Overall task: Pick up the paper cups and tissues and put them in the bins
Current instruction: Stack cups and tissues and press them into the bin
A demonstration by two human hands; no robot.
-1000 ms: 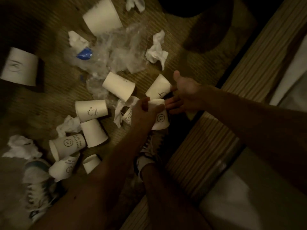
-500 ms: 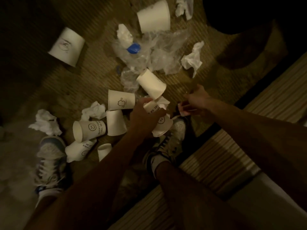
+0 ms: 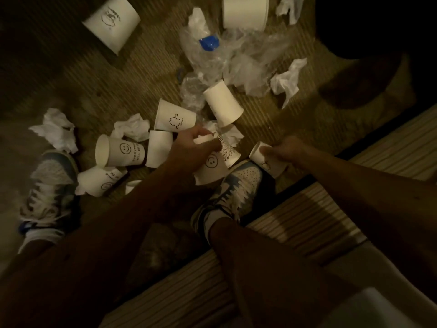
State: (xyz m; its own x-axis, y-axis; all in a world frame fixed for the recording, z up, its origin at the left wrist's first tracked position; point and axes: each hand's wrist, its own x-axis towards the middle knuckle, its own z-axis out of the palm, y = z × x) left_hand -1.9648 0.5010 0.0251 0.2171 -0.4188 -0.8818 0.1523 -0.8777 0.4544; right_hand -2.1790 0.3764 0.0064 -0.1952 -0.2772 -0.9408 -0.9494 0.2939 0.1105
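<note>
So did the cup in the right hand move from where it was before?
Yes. The right hand has pulled the cup away from the plain cup it lay beside, down toward the shoe.

Roughly eleven paper cups [image 3: 223, 104], six crumpled tissues [image 3: 54, 131], one crushed plastic bottle [image 3: 208, 53] and two shoes [image 3: 49, 185] show.
</note>
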